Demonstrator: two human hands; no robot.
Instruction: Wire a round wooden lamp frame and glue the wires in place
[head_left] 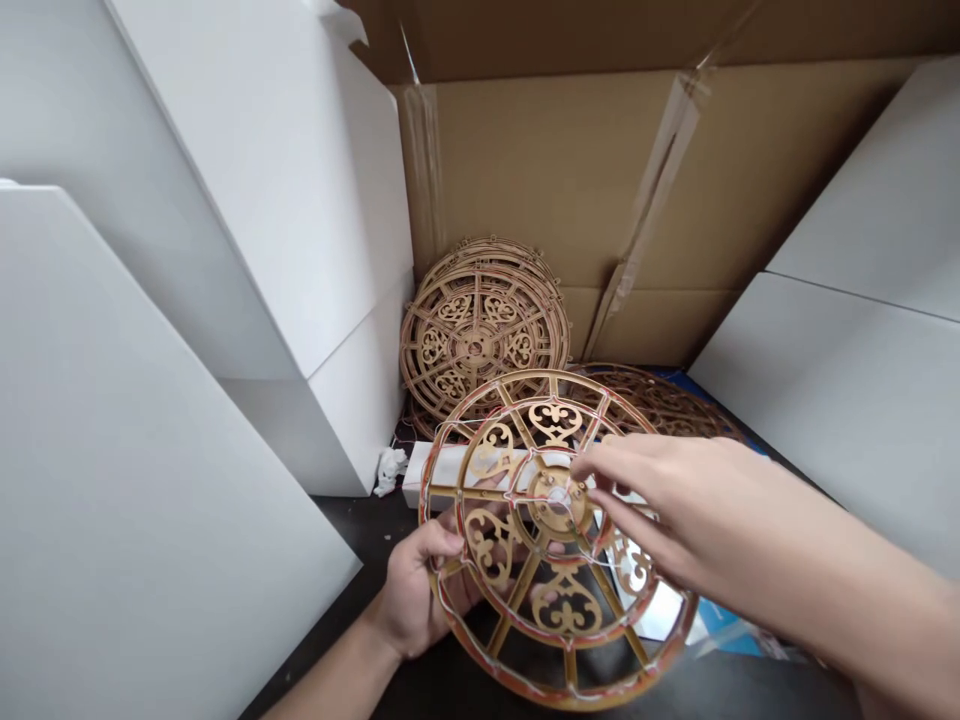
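Observation:
My left hand (420,590) grips the left rim of a round wooden fretwork wheel (517,590), thumb over the edge and fingers behind it. The wheel has carved scroll panels, spokes and red-and-white wire along its rim. My right hand (652,500) reaches across from the right, its fingertips pinched at the wheel's round hub (559,500). What the fingertips hold, if anything, is too small to make out.
A stack of similar wooden wheels (480,330) leans against a big open cardboard box (600,180) behind. Another wheel (667,400) lies flat at the right. White foam boards (150,480) stand at the left, more white boards (862,380) at the right. A small white block (439,470) sits on the dark surface.

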